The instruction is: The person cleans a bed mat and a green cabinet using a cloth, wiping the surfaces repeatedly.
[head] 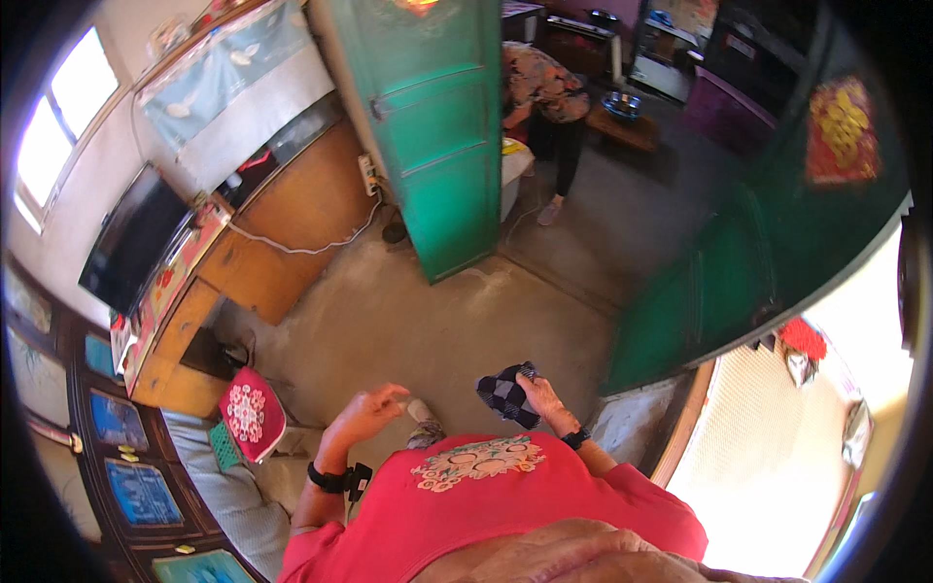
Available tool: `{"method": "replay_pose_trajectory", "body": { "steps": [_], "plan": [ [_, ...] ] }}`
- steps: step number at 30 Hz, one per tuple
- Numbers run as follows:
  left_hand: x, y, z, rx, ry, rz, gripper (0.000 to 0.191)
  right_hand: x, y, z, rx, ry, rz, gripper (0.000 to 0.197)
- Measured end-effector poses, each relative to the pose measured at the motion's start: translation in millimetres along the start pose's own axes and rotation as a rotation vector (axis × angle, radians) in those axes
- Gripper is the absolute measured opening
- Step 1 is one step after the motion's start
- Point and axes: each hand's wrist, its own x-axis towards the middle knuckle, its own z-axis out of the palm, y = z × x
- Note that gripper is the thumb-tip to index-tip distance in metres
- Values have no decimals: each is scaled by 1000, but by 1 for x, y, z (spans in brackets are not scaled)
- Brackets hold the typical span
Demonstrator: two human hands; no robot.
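My right hand (539, 397) grips a folded black-and-grey checked cloth (506, 395) by its right edge, out in front of my red shirt. My left hand (373, 414) is in the air at the left of my body, its fingers loosely bent and nothing visible in them. Below both hands lies the bare concrete floor (408, 321). One of my feet (421, 415) shows between them. Closest to the left hand stands a seat with a red floral cover (251, 415).
A green door leaf (452, 146) stands ajar ahead, another dark green leaf (700, 291) to the right. Through the doorway a person (547, 87) bends over. At left are a wooden cabinet (291, 211) and a television (135, 237); at right, a bed (729, 452). A white cable (291, 249) hangs along the cabinet.
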Motion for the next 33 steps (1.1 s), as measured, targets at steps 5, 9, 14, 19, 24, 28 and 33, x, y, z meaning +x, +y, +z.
{"method": "replay_pose_trajectory", "body": {
  "steps": [5,9,14,19,24,28,33],
  "plan": [
    [24,-18,-45,145,-37,-66,31,39,-24,29,-193,-155,-61,54],
    [44,-45,-96,72,182,-123,32,85,-36,48,-81,-76,-71,49],
    [73,-87,-151,16,305,-51,33,143,-74,72,359,158,53,33],
    [99,-108,-217,14,280,-79,33,198,-157,105,664,329,-139,31],
    [139,-140,-264,-4,434,-74,32,223,-233,122,814,392,-180,23],
    [174,-143,-268,-55,408,-47,33,240,-262,117,889,498,-220,23],
    [219,-136,-281,43,248,-43,35,263,-325,97,1042,640,-337,32]
  ]
}}
